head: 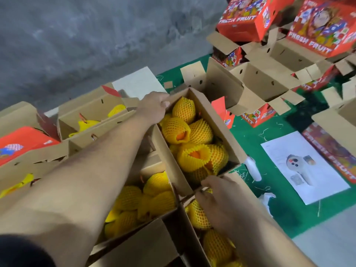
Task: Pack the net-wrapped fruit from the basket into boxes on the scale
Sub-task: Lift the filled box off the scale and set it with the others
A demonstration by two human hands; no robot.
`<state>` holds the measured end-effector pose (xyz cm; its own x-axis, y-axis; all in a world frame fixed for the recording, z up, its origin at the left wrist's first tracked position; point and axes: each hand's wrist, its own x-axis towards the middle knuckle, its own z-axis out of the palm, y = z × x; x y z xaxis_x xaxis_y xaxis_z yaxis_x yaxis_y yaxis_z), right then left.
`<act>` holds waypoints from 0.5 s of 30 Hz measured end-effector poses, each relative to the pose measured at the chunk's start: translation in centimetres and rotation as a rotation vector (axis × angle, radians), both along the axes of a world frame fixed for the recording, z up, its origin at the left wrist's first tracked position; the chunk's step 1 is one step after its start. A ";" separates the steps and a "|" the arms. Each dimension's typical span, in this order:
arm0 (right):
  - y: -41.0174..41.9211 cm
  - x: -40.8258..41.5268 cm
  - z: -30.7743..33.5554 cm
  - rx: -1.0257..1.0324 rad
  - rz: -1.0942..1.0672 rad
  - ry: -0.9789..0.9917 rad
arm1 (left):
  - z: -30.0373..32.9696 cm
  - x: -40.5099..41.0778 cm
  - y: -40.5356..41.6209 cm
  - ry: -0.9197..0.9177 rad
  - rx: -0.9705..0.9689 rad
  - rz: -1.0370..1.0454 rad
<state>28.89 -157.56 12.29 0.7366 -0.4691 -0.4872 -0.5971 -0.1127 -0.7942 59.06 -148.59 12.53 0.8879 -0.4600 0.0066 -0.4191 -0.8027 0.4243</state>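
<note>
The left hand (154, 106) clamps its grip on the far end of the filled box (215, 122), fingers curled over the rim; the right hand (217, 191) pinches the near end flap of the same box. Holding both ends likely steadies the box for lifting or shifting. Between the two grips lies the net-wrapped fruit (194, 139), about eight pieces showing in yellow foam sleeves, packed tight so they cannot roll. Just left of the grips sits a second filled box (146, 201), and below the right hand a third (213, 245). Beyond the far grip stand empty open boxes (258, 83), at least two. No scale or basket is visible. Right of the grips, a printed sheet (300, 166) lies on the green mat (246, 137).
</note>
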 end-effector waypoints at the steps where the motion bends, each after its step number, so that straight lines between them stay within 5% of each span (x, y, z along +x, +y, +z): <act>1: -0.2 0.0 -0.1 0.002 0.049 -0.005 | -0.8 0.0 -0.6 0.004 0.012 -0.011; 5: -0.9 1.4 -0.3 0.134 0.041 -0.014 | -4.4 0.6 -1.2 0.090 0.131 0.048; 11: -2.0 5.3 -2.2 0.905 -0.417 -0.169 | -9.4 -0.7 1.4 0.029 0.365 0.214; 15: -1.9 7.0 -3.5 0.889 -0.408 -0.115 | -10.6 -3.9 1.7 -0.090 0.219 0.226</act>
<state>35.86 -159.46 8.80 0.6647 -0.1959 -0.7210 -0.3708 0.7513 -0.5460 55.17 -146.89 1.89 0.9680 -0.2506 0.0121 -0.2479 -0.9477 0.2012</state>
